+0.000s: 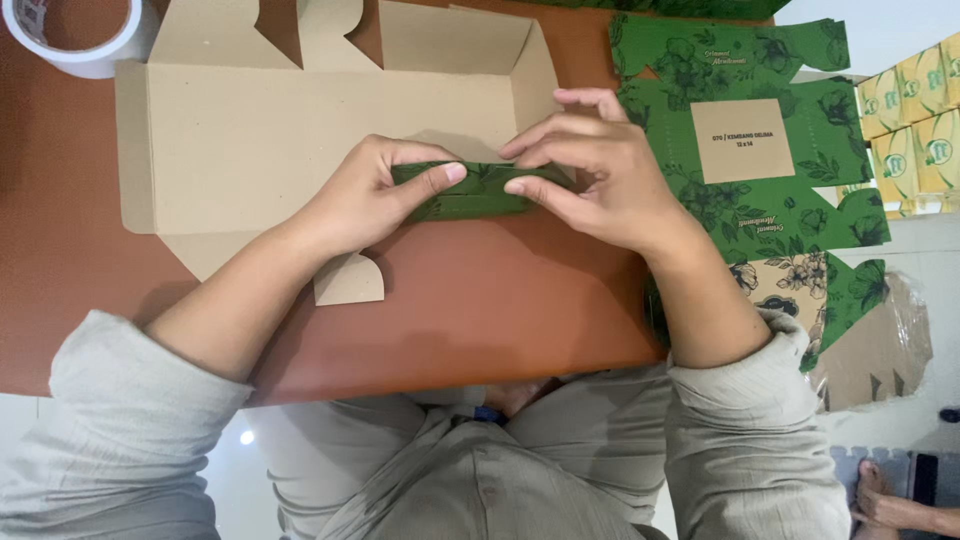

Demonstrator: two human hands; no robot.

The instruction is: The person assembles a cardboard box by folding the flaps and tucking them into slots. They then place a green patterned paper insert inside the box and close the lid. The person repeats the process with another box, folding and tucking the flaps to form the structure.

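The person sits at a reddish-brown desk (470,310) with both hands on a flat cardboard box blank (300,140), plain brown on its inner face and lying opened out. Along the blank's near edge a green printed flap (475,192) is folded up and over; this strip runs lengthwise left to right, parallel to the desk's near edge, its ends pointing to either side.

The left hand (365,195) pinches the strip's left part, thumb lying along the front of it and fingers curled behind, a closed grip on the flap. The right hand (600,170) holds the strip's right part the same way, thumb tip pressing toward the left thumb, fingers arched over the top. The two thumbs nearly meet at the strip's middle.

Beyond the blank's far left corner sits a roll of white tape (85,35). Just right of the blank lies a stack of flat green floral box blanks (760,150), printed side up. Farther right of that stack stand yellow cartons (915,120).
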